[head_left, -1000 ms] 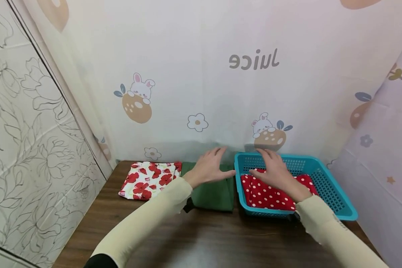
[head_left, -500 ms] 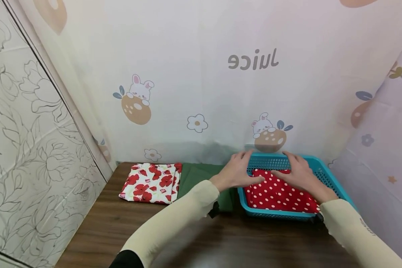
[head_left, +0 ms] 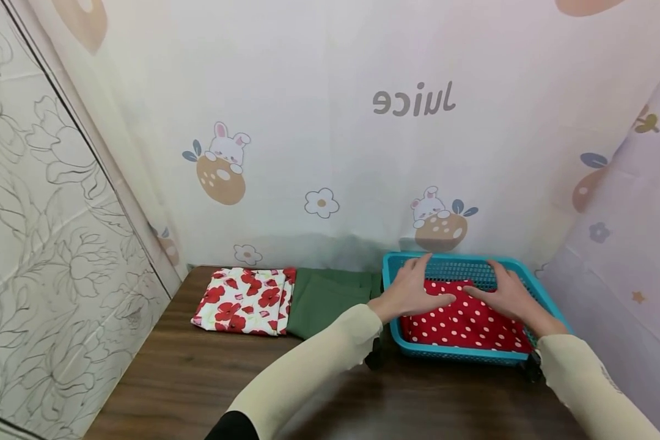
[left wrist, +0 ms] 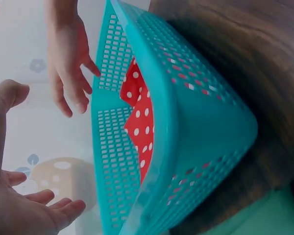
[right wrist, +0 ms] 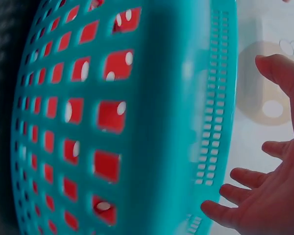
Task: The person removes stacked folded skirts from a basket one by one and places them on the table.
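A turquoise perforated plastic basket point(head_left: 454, 351) stands on the wooden table, with a folded red cloth with white dots point(head_left: 456, 318) lying inside it. My left hand point(head_left: 409, 290) hovers over the basket's left side, fingers spread and holding nothing. Over the right part of the basket is my right hand point(head_left: 508, 296), likewise spread and holding nothing. In the left wrist view both hands are above the rim, apart from the red cloth point(left wrist: 143, 122). The right wrist view has the right hand point(right wrist: 269, 186) beyond the near rim, with the red cloth visible through the holes.
Left of the basket lies a folded green cloth point(head_left: 330, 296), partly covered by the left sleeve. A folded white cloth with red flowers point(head_left: 244, 302) adjoins it. A patterned curtain point(head_left: 319, 122) hangs behind the wooden table point(head_left: 198, 373); another closes off the right side.
Both hands have moved to the right, the left one from above the green cloth to over the basket. The cloths and basket have stayed in place.
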Demonstrator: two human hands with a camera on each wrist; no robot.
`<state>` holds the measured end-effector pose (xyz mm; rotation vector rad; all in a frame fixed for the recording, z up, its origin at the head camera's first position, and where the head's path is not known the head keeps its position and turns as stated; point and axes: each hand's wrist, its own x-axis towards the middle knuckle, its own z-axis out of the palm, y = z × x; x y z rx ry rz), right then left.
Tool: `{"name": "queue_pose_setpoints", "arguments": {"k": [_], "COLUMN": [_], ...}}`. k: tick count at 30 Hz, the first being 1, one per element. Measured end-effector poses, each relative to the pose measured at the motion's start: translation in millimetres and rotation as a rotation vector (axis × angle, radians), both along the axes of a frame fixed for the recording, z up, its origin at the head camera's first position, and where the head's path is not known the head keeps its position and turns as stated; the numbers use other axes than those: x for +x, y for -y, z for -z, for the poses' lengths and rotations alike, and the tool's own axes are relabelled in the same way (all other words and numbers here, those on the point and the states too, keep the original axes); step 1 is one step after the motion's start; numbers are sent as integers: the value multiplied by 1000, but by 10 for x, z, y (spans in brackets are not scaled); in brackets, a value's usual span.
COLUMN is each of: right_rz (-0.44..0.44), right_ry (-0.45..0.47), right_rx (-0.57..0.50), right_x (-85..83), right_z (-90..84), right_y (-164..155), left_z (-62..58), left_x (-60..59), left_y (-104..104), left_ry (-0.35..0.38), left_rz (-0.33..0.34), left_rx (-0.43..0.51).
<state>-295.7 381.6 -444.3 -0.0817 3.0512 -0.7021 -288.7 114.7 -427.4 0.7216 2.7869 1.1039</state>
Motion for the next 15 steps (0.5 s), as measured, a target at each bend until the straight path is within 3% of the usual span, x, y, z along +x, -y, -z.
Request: {"name": "queue_pose_setpoints", "arguments": {"k": [7,15], "right_rz": [17,22], "right_ry": [47,124], "right_rx": [-48,-99], "right_x": [-8,26], "right_z": [100,209], "right_y": [-160,-283], "left_z": [71,201], "left_x": [21,43], "left_y": [-125,-223], "left_ry": [141,235], "left_rz": [-103,-210], "left_rx": [131,149]}}
